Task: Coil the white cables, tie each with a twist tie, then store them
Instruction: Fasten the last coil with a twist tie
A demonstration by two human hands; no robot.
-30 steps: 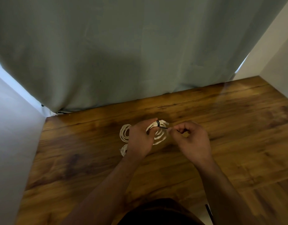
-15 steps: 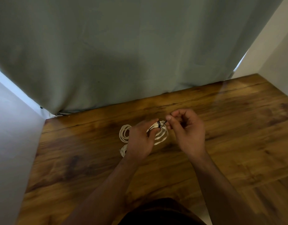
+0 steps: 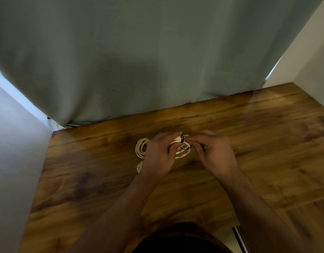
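Tie (image 3: 182,138) now wrapped round coil (image 3: 181,152) above bench (image 3: 267,143), tail looped lower than half a second ago; left hand (image 3: 160,155) clamped on coil, right hand (image 3: 215,152) pinching tail; tying judged nearly complete.

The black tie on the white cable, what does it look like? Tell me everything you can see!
The tie is thin, dark and wiry. Part of it wraps in tight turns around the bunched strands of the white cable; the rest curves out in a loose loop toward the right hand, whose fingertips seem to pinch its end, though they are blurred. The left hand holds the coil beside the tie, above the wooden table.
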